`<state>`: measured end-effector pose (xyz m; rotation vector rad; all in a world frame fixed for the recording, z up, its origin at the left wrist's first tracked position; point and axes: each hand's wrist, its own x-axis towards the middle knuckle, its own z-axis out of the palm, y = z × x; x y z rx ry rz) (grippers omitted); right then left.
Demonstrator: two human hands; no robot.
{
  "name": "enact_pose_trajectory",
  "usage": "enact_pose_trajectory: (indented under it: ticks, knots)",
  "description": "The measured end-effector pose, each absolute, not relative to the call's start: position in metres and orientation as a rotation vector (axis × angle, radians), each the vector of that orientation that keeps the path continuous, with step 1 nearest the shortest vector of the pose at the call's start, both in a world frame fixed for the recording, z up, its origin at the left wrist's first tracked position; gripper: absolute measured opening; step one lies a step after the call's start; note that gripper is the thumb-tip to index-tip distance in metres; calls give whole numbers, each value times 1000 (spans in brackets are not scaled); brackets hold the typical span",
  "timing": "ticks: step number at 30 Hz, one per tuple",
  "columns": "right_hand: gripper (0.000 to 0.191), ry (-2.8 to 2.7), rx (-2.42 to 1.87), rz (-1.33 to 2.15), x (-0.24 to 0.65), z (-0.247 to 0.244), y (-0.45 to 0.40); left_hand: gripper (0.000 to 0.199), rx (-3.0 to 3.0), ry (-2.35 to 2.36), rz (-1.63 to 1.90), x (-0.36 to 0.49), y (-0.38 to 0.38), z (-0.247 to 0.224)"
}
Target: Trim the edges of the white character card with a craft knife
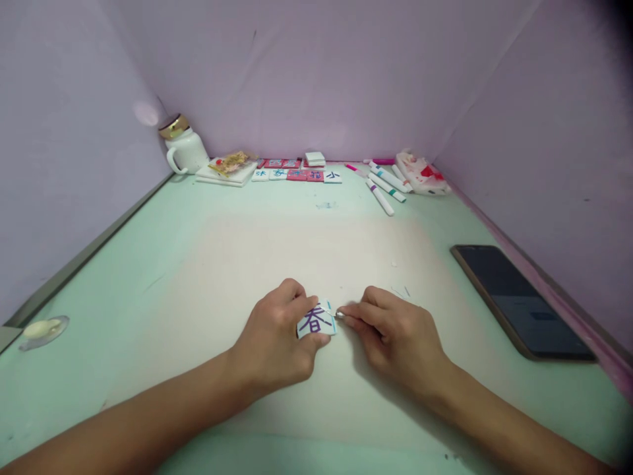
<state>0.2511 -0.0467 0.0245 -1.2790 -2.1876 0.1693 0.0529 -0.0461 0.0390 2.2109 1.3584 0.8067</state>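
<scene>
While the left hand (279, 323), part-open, is pinching the lettered tile (312, 323) by its far and near edges over the table (113, 310), the right hand (395, 323), nearly closed, is gripping a silvery object (339, 315) beside it; the tile is looking light and stiff (perhaps slick), its edges offering purchase.

Can count one left hand (277, 330), one right hand (395, 330), one purple-lettered card (313, 320) and one small silvery tool (339, 315). Can also count five lettered cards (297, 175) along the front row, three white and two red; at least four white-barrelled markers (386, 187); two pink pens (380, 161); one smartphone (524, 300); one white mug (188, 153) with one gold lid (174, 126); one plastic bag (425, 177). Cannot count the back-row red cards (273, 163) exactly.
</scene>
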Motion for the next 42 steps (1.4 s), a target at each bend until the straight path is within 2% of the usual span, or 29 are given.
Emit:
enact_pose_trajectory:
  ticks: [4,16,29,42]
  knots:
    - [24,-2103,-1293,227,252,25,-45,20,2192,1369,789,52,-46,38]
    - [26,-2138,-1361,55,251,24,-45,21,2218,1384,778,52,-46,37]
    - [23,-2122,-1376,48,250,24,-45,16,2217,1360,779,52,-46,40]
    - [25,-2133,-1342,-33,249,24,-47,20,2219,1367,779,53,-46,40]
